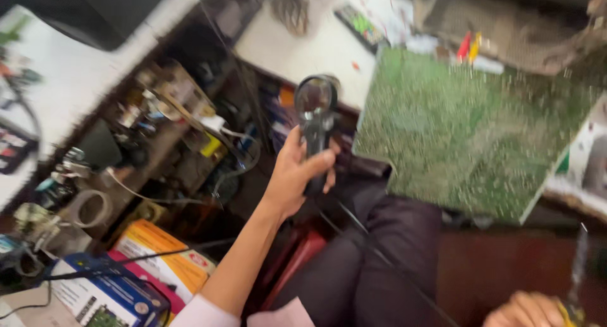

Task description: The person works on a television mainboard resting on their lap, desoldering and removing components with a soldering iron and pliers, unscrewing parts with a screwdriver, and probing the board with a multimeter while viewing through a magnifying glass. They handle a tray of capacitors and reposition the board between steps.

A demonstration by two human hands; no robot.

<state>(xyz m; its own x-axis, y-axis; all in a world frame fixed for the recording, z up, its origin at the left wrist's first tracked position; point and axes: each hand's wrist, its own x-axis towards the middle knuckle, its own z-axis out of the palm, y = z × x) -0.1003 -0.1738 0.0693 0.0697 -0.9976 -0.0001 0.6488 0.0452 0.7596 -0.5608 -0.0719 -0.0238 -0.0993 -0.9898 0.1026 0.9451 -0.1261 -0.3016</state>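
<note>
My left hand [297, 172] is raised in the middle of the head view, gripping the black handle of a round magnifying glass [316, 109] with its lens upward. Just right of it a large green circuit board [461, 131] lies tilted over my dark-trousered lap. My right hand [528, 310] shows at the bottom right edge, closed around a thin tool [576, 270] with a metal shaft pointing up; what kind of tool it is I cannot tell. The picture is blurred by motion.
Cluttered shelves [158, 131] with wires, tape rolls and small parts fill the left. Colourful boxes [145, 270] lie at the bottom left. A white worktop [316, 42] with a remote-like object and small tools runs behind the board. A thin cable crosses my lap.
</note>
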